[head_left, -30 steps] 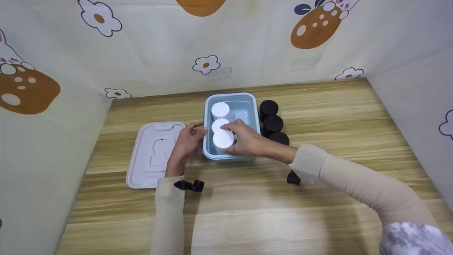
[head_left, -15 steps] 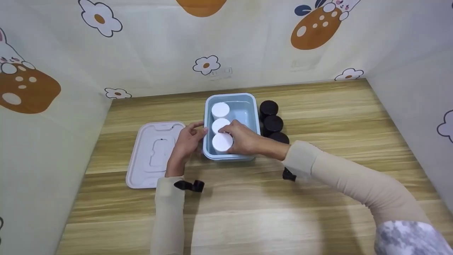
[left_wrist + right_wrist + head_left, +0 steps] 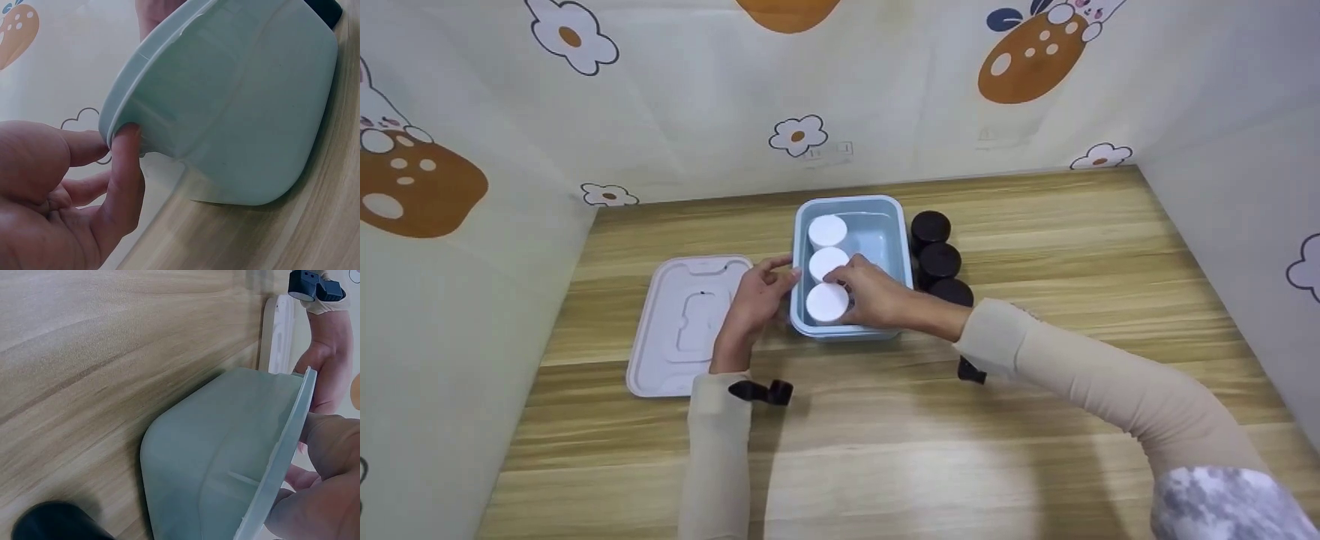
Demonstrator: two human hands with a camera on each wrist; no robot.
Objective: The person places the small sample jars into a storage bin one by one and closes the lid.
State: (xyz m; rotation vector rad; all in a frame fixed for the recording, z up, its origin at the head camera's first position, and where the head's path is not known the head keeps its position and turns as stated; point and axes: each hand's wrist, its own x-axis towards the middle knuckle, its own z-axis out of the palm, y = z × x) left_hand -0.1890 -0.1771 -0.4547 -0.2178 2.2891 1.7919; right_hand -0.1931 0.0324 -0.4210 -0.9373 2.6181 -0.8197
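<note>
A light blue plastic box [image 3: 855, 332] sits on the table. My left hand [image 3: 754, 301] pinches its left rim; the left wrist view shows thumb and finger on either side of the box's edge [image 3: 242, 118]. Inside, along the left wall, three white jars stand in a row: a far one [image 3: 827, 230], a middle one [image 3: 826, 262] and a near one [image 3: 826, 303]. My right hand [image 3: 881, 296] reaches over the right rim and grips the near jar by its side. The box wall [image 3: 219, 455] hides the jar in the right wrist view.
Three black-topped jars [image 3: 939, 261] line the box's right side. A white lid [image 3: 671, 330] lies flat on the left, partly under my left forearm. Patterned cloth walls [image 3: 885, 112] rise behind and at both sides of the wooden table [image 3: 870, 450].
My right hand has lowered the near white jar and shifted it slightly left, into line with the other two. The left hand has stayed on the rim.
</note>
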